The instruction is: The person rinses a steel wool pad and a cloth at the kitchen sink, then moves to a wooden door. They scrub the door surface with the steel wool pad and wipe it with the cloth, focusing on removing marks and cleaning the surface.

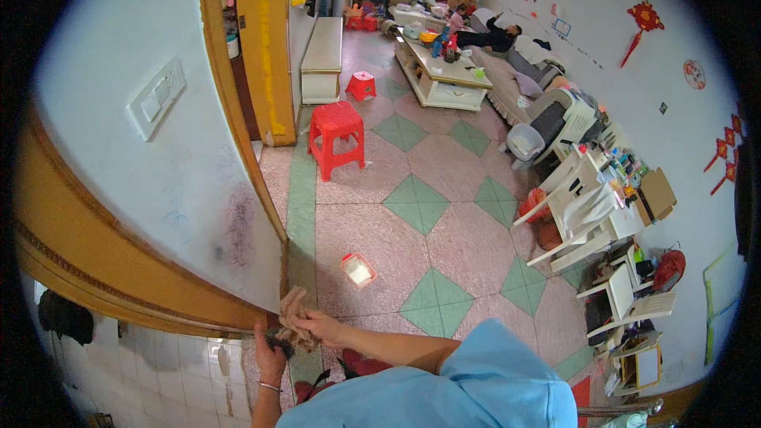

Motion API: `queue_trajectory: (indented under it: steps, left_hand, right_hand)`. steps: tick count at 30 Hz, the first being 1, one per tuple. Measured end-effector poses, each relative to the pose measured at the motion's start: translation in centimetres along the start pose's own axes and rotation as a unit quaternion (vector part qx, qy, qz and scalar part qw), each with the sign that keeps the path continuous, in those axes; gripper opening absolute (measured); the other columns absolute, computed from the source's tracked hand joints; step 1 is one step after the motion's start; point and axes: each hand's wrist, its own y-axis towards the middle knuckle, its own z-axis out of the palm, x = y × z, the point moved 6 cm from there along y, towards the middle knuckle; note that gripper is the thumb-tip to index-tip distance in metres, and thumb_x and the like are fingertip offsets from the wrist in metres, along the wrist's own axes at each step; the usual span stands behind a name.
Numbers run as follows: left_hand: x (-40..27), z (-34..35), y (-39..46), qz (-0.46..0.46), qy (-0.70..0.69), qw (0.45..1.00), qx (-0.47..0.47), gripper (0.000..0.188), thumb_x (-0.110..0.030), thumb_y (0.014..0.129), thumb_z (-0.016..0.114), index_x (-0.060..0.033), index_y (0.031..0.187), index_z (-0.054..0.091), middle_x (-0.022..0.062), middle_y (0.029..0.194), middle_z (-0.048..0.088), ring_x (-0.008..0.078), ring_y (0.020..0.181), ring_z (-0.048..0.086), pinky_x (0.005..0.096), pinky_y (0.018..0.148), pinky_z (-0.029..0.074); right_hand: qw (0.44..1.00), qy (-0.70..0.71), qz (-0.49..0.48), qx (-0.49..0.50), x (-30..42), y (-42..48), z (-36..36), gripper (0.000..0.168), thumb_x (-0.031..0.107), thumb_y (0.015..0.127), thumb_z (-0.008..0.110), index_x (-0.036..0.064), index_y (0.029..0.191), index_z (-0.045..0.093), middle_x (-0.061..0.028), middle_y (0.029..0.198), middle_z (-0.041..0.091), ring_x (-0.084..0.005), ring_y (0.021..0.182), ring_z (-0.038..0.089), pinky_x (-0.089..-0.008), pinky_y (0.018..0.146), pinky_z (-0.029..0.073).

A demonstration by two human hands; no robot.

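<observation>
My right hand (pixel 321 328) grips a crumpled light-brown cloth (pixel 292 315) beside the lower end of the wooden door frame (pixel 238 326). Just left of it, my left hand (pixel 270 359), with a bracelet on its wrist, holds a small dark object (pixel 279 343); it looks like a scouring pad, but its kind is hard to make out. The cloth hangs close against this dark object, and whether they touch is unclear. On the tiled floor past my hands lies a small pink plastic tub (pixel 358 270) with something white inside.
A red plastic stool (pixel 336 134) and a smaller red stool (pixel 361 86) stand ahead. White chairs (pixel 571 196) and a cluttered table (pixel 624 214) line the right wall. Two people (pixel 490 38) are on the sofa behind a low coffee table (pixel 440 68). Scribbles mark the wall (pixel 238 220) at left.
</observation>
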Motion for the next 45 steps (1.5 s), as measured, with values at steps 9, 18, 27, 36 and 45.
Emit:
queue_trajectory:
  steps: [9,18,27,36,45]
  left_hand:
    - [-2.4,0.7,-0.7,-0.189,-0.586,0.741,0.268,0.046,-0.014,0.088,0.056,-0.0061,0.133,0.045,0.0086,0.136,0.042,0.0235,0.119,0.048,0.0398,0.092,0.048]
    - [-0.5,-3.3,-1.5,-0.237,-0.589,0.753,0.171,0.036,-0.019,0.093,0.053,0.0016,0.123,0.052,0.0072,0.116,0.06,0.0162,0.103,0.058,0.0293,0.09,0.046]
    - [2.3,-7.2,1.3,-0.077,-0.267,0.96,0.032,0.029,-0.018,0.089,0.059,-0.0036,0.114,0.059,0.0038,0.107,0.062,0.0155,0.097,0.058,0.0303,0.085,0.046]
    - [7.0,-21.9,1.5,-0.147,-0.675,0.701,-0.179,0.018,-0.022,0.091,0.06,-0.0087,0.103,0.057,0.0003,0.097,0.058,0.0122,0.088,0.056,0.0295,0.074,0.049]
    - [6.6,-30.2,8.9,-0.072,-0.462,0.819,-0.332,0.018,-0.02,0.092,0.057,-0.0045,0.084,0.055,0.0008,0.079,0.056,0.009,0.071,0.051,0.0269,0.061,0.044]
  right_hand:
    - [0.671,-0.719,-0.129,0.127,-4.3,4.1,2.7,0.045,0.034,0.099,0.032,0.011,0.136,0.042,-0.0199,0.131,0.049,-0.0376,0.114,0.047,-0.0426,0.099,0.038]
    - [0.912,-0.4,0.004,-0.093,4.7,4.5,1.2,0.021,0.018,0.09,0.051,0.008,0.107,0.056,-0.0098,0.09,0.063,-0.0167,0.062,0.057,-0.0288,0.053,0.051]
    - [0.957,-0.002,0.291,-0.002,-1.3,4.9,7.3,0.044,0.036,0.093,0.05,0.007,0.126,0.05,-0.0157,0.122,0.056,-0.0318,0.096,0.061,-0.0398,0.072,0.054]
    - [0.97,-0.004,0.241,-0.039,-0.4,7.5,-2.5,0.034,0.03,0.091,0.055,0.005,0.114,0.054,-0.0157,0.106,0.062,-0.0309,0.09,0.062,-0.0355,0.064,0.053]
    - [0.966,0.012,0.216,-0.141,0.4,5.8,-7.4,0.017,0.015,0.089,0.058,0.0,0.097,0.06,-0.0129,0.094,0.064,-0.0278,0.088,0.063,-0.0434,0.081,0.052]
